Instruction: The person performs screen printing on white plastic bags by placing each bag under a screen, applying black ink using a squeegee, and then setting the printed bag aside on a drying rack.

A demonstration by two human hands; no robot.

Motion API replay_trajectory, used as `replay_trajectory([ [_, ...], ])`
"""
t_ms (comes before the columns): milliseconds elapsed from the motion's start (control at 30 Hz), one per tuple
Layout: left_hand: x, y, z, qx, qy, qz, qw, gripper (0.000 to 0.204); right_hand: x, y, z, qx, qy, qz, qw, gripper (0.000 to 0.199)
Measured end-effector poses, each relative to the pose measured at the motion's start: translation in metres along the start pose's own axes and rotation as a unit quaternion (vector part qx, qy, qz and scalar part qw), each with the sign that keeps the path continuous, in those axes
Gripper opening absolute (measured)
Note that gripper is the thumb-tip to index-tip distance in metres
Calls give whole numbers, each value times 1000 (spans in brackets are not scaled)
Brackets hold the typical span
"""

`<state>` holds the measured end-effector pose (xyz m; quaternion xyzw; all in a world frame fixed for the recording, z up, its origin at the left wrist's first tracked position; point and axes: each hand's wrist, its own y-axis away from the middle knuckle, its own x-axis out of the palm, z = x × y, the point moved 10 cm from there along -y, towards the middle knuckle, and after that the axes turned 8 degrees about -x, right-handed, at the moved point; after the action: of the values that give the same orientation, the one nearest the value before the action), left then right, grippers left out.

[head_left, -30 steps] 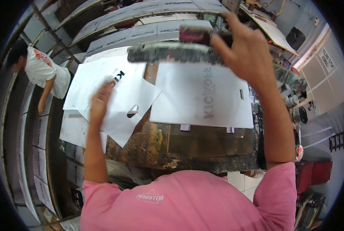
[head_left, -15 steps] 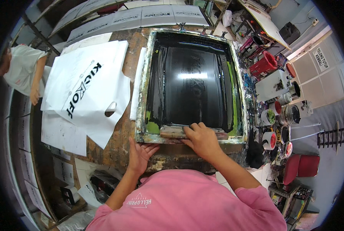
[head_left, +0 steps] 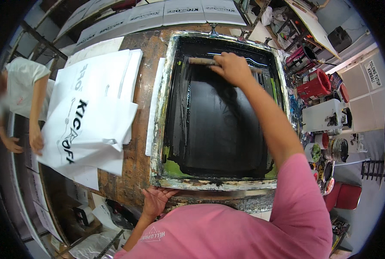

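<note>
Head view: a squeegee [head_left: 201, 61] is pinched by the right grip [head_left: 234, 70] at twelve o'clock; the screen frame [head_left: 214, 185] is apparently steadied by the spread left grip [head_left: 156, 202] at seven o'clock.

The rectangular screen-printing frame with paint-stained, whitish edges [head_left: 209, 185] lies flat on the brown wooden bench [head_left: 135, 162], and its dark mesh [head_left: 214, 134] is covered with black ink, with green patches at the near corners. The long, narrow squeegee with a brownish wooden handle [head_left: 197, 61] is placed crosswise near the far edge, inside the frame, its middle part hidden.
</note>
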<state>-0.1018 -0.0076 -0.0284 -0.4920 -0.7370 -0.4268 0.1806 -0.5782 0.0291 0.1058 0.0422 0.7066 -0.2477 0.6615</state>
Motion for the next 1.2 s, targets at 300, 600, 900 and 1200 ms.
replay_trajectory([
  [300,5,0,-7,19,64,108,992,100,5,-24,-26,-7,-18,-12,1000,42],
  [600,21,-2,-11,24,90,194,977,99,-60,140,136,26,-29,50,998,36],
  [900,97,23,-63,63,87,333,937,99,-206,204,229,16,-7,-3,1000,35],
  [1200,172,-22,-140,343,-611,-34,712,84,-338,120,185,-11,127,-262,957,36],
])
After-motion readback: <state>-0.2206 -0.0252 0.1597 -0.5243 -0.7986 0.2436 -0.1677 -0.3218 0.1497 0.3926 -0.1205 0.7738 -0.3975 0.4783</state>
